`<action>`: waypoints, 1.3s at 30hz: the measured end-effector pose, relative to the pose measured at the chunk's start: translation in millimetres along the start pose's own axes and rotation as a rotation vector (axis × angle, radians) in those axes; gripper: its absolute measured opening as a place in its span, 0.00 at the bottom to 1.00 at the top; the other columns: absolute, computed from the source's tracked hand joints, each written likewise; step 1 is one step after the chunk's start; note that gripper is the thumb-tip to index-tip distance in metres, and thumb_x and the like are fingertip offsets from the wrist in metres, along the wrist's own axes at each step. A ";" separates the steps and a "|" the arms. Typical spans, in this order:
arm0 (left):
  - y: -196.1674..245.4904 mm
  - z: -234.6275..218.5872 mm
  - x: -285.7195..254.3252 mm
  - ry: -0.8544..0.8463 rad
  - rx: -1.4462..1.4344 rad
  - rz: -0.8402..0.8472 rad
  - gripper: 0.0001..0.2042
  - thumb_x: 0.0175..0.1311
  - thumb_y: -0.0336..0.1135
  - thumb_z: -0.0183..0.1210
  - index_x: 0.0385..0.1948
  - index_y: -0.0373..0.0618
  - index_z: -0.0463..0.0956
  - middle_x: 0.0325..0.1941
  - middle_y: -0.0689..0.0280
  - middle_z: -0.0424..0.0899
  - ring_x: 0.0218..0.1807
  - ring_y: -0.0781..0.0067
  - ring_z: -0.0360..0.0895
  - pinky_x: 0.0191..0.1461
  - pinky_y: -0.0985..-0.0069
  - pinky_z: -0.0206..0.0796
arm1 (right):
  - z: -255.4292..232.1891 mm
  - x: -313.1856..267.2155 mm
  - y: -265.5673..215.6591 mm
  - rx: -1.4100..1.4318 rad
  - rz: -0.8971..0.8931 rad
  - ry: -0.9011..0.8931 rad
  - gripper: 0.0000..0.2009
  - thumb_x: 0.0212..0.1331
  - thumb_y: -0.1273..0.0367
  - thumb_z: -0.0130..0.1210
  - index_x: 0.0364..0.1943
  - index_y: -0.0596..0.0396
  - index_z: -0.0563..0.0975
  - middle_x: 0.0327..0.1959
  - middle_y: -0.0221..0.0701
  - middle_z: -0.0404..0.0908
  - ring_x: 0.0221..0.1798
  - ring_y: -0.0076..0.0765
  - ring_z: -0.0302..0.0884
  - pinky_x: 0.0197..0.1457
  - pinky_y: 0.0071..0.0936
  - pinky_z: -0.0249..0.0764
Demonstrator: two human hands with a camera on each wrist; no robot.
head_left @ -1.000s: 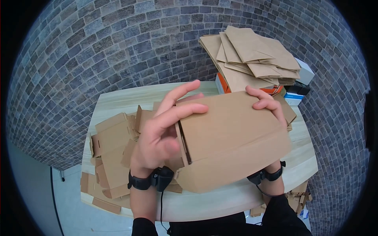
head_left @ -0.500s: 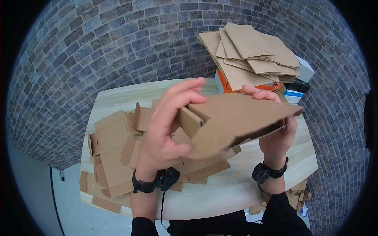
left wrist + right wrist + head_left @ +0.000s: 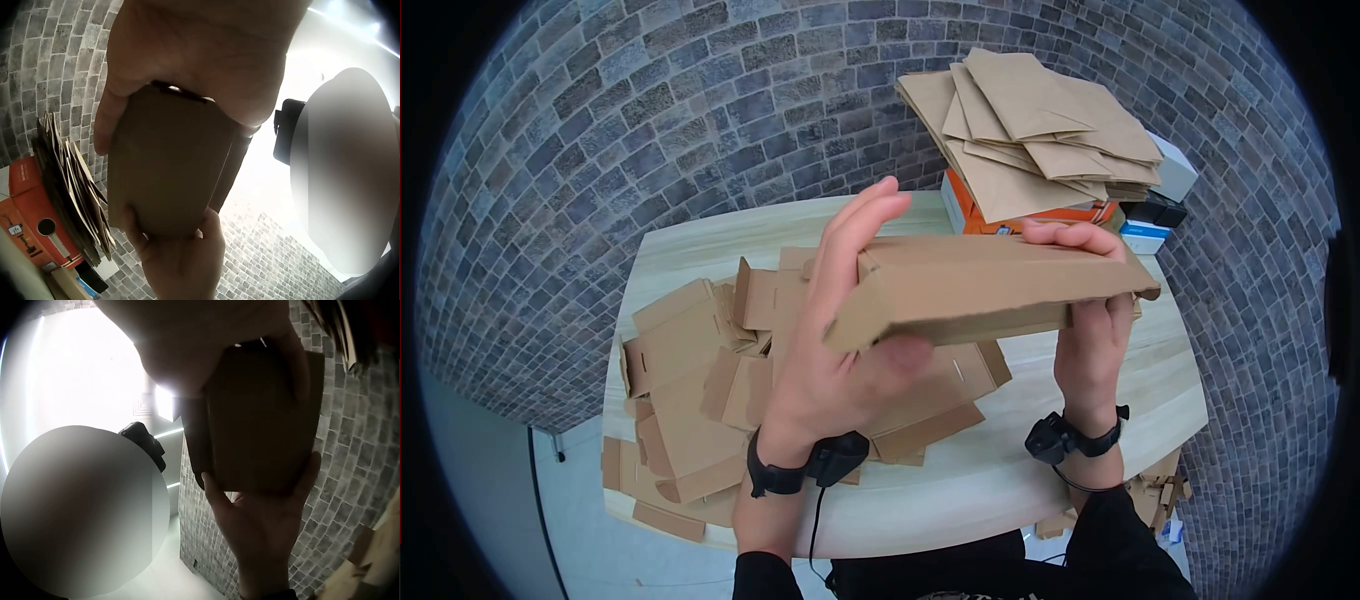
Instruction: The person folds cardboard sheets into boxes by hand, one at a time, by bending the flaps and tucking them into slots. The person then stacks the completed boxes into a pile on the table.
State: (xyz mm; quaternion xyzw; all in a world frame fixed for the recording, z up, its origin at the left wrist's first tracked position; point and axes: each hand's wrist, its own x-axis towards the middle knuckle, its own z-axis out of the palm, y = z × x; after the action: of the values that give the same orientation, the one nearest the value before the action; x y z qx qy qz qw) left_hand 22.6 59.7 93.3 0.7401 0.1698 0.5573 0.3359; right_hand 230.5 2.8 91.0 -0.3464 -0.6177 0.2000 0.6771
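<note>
A brown cardboard box point(image 3: 990, 275) is held up over the table between both hands, its top face tilted and its front edge toward me. At the left end my left hand point(image 3: 825, 350) grips it, fingers along the side and thumb under the front edge. My right hand point(image 3: 1092, 350) grips the right end, fingers over the top and thumb underneath. In the left wrist view, the box's broad underside point(image 3: 169, 162) spans between the hands. A loose flap sticks out at the front left corner.
Flattened cardboard boxes point(image 3: 690, 380) lie piled on the left of the table point(image 3: 960, 510). At the back right, a stack of brown paper bags point(image 3: 1040, 130) rests on an orange box point(image 3: 970, 212), beside small boxes point(image 3: 1145, 235). More cardboard pieces point(image 3: 1155, 500) lie below the table's right edge.
The box has been tilted, its front edge turning up so that the broad face now looks narrow. Both hands keep their hold, and the left thumb has moved under the front edge.
</note>
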 end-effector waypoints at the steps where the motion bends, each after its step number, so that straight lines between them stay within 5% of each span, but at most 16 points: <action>1: 0.8 1.1 -0.1 0.000 -0.001 -0.002 0.31 0.58 0.50 0.56 0.59 0.39 0.63 0.64 0.51 0.65 0.65 0.55 0.63 0.68 0.64 0.50 | 0.7 -1.1 -1.4 -0.001 0.002 0.000 0.15 0.66 0.66 0.46 0.52 0.61 0.66 0.52 0.40 0.73 0.57 0.35 0.70 0.64 0.33 0.62; 6: -0.6 1.1 -2.6 0.037 -0.186 -0.107 0.18 0.63 0.42 0.51 0.49 0.40 0.68 0.58 0.57 0.69 0.61 0.66 0.65 0.64 0.69 0.55 | 4.3 -2.0 -1.8 0.079 -0.035 0.053 0.23 0.66 0.64 0.46 0.61 0.62 0.58 0.56 0.45 0.71 0.57 0.34 0.70 0.63 0.32 0.63; 9: -5.7 -4.7 -2.3 0.090 -0.174 -0.171 0.27 0.61 0.56 0.50 0.49 0.39 0.68 0.55 0.56 0.73 0.57 0.66 0.70 0.63 0.67 0.59 | 5.1 -0.4 -5.2 0.122 -0.095 0.037 0.27 0.64 0.66 0.45 0.64 0.63 0.53 0.59 0.49 0.69 0.58 0.37 0.69 0.64 0.34 0.62; 13: 3.1 -0.6 -2.6 0.125 -0.227 -0.319 0.25 0.61 0.53 0.49 0.49 0.40 0.69 0.55 0.56 0.73 0.57 0.67 0.70 0.62 0.67 0.59 | 6.9 -1.6 0.1 -0.170 -0.238 -0.003 0.29 0.63 0.69 0.44 0.67 0.64 0.51 0.62 0.50 0.66 0.63 0.41 0.66 0.67 0.36 0.60; 15: 1.5 2.7 -2.8 0.165 -0.333 -0.257 0.15 0.62 0.37 0.49 0.48 0.42 0.70 0.46 0.70 0.71 0.37 0.85 0.62 0.41 0.84 0.58 | 11.1 -0.7 -0.9 -0.202 -0.213 -0.033 0.32 0.63 0.69 0.43 0.69 0.64 0.47 0.66 0.51 0.58 0.68 0.46 0.60 0.69 0.38 0.58; 17: 3.6 1.3 -1.7 0.143 -0.272 -0.243 0.14 0.63 0.37 0.49 0.48 0.42 0.70 0.46 0.69 0.72 0.38 0.84 0.64 0.42 0.83 0.59 | 9.8 -0.4 -0.3 -0.205 -0.199 -0.070 0.34 0.63 0.68 0.43 0.70 0.66 0.43 0.70 0.52 0.51 0.70 0.49 0.56 0.69 0.40 0.56; 25: 5.9 0.9 1.7 0.128 -0.008 -0.062 0.17 0.65 0.42 0.52 0.48 0.40 0.70 0.48 0.60 0.74 0.45 0.75 0.70 0.51 0.77 0.63 | 9.9 -0.9 3.8 -0.233 -0.234 -0.036 0.34 0.66 0.67 0.42 0.70 0.69 0.42 0.69 0.53 0.53 0.69 0.49 0.59 0.69 0.39 0.56; 27: 11.1 -4.8 -0.2 0.095 -0.036 -0.257 0.22 0.64 0.45 0.55 0.53 0.40 0.68 0.48 0.58 0.75 0.47 0.71 0.72 0.54 0.75 0.63 | 9.5 -1.3 3.5 -0.273 -0.249 -0.043 0.34 0.66 0.67 0.42 0.70 0.69 0.42 0.69 0.53 0.54 0.68 0.49 0.60 0.69 0.39 0.57; 34: -1.7 -17.5 -2.7 0.059 -0.004 -0.097 0.46 0.50 0.64 0.62 0.65 0.41 0.55 0.44 0.61 0.77 0.47 0.69 0.74 0.53 0.72 0.66 | 4.9 -3.4 -3.3 -0.342 -0.151 -0.112 0.41 0.66 0.57 0.48 0.69 0.70 0.40 0.64 0.49 0.62 0.59 0.42 0.69 0.62 0.34 0.66; 36: 4.0 -16.9 -1.8 0.128 0.000 -0.164 0.57 0.38 0.69 0.64 0.67 0.39 0.50 0.51 0.58 0.75 0.44 0.70 0.78 0.35 0.77 0.76 | 3.1 -2.2 -1.7 -0.398 -0.181 -0.155 0.43 0.65 0.55 0.50 0.69 0.69 0.38 0.63 0.49 0.64 0.57 0.40 0.70 0.59 0.32 0.68; 39: -12.0 -23.8 -0.8 0.016 0.209 0.017 0.58 0.39 0.64 0.66 0.69 0.39 0.45 0.52 0.58 0.74 0.41 0.74 0.78 0.34 0.82 0.74 | 4.0 -1.1 -1.4 -0.382 -0.202 -0.145 0.45 0.64 0.56 0.53 0.70 0.65 0.36 0.62 0.48 0.65 0.57 0.40 0.70 0.52 0.29 0.72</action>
State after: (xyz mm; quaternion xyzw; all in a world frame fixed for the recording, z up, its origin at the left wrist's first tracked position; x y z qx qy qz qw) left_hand 1.4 75.2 88.1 0.7680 0.2235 0.5452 0.2509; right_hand 226.2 1.9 91.3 -0.3896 -0.7227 0.0351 0.5698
